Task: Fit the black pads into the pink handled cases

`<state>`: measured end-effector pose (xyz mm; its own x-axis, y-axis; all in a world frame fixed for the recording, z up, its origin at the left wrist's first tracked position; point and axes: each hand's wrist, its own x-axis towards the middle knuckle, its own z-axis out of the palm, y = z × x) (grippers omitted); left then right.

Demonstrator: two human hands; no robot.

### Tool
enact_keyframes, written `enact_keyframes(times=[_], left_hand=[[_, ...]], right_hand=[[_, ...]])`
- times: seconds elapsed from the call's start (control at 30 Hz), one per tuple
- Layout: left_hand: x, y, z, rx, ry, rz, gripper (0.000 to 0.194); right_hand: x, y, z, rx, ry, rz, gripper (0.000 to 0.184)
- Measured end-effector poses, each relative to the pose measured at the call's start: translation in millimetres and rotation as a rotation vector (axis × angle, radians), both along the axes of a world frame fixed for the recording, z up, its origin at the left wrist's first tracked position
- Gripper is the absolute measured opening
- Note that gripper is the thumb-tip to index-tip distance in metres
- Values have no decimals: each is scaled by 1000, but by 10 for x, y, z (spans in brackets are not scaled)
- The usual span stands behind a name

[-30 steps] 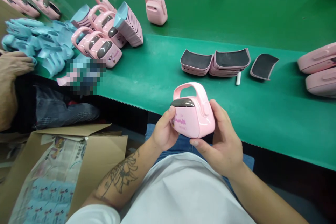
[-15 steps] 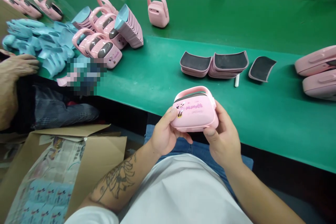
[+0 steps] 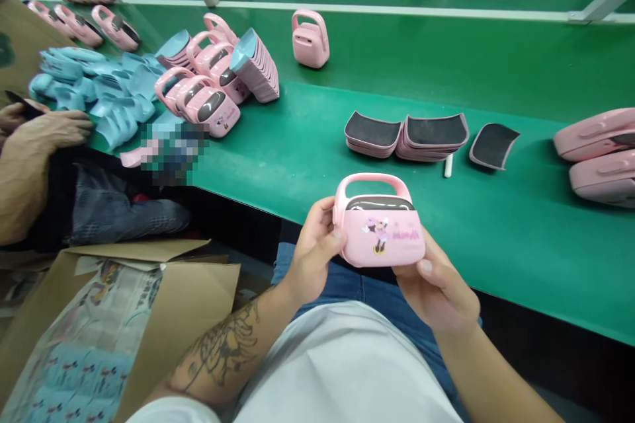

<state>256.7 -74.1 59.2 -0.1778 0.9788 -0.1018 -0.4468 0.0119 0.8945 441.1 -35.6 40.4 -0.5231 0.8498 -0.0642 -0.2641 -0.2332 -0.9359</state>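
Inside two-hand grip (image 3: 315, 251), pink Minnie case (image 3: 381, 234)

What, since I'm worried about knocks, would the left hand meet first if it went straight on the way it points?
The left hand already grips the pink case, so that comes first. Past the case, the line crosses the green bench and probably reaches the stacked trays, though depth is hard to judge here.

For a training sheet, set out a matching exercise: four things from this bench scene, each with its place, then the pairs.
Things:
1. pink case
2. white stick
3. newspaper
4. blue pieces

Places:
A. Inside the cardboard box
B. Beside the stacked shells
C. Beside a co-worker's hand
D. Between the left hand and right hand

Pairs: 1-D, 2-B, 3-A, 4-C
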Motion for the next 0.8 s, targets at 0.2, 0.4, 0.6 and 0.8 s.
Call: enact_keyframes(times=[0.2,0.4,0.6,0.8], left_hand=[[14,-83,7,170,367,-76,60],[7,-38,43,235,443,-88,59],[20,13,45,271,580,-65,61],[81,567,304,473,681,-113,60]], right_hand=[[56,-10,-92,11,-15,-37,60],[80,19,-67,11,29,-54,58],[75,42,49,47,-64,-73,56],[335,510,499,303,-405,-103,68]])
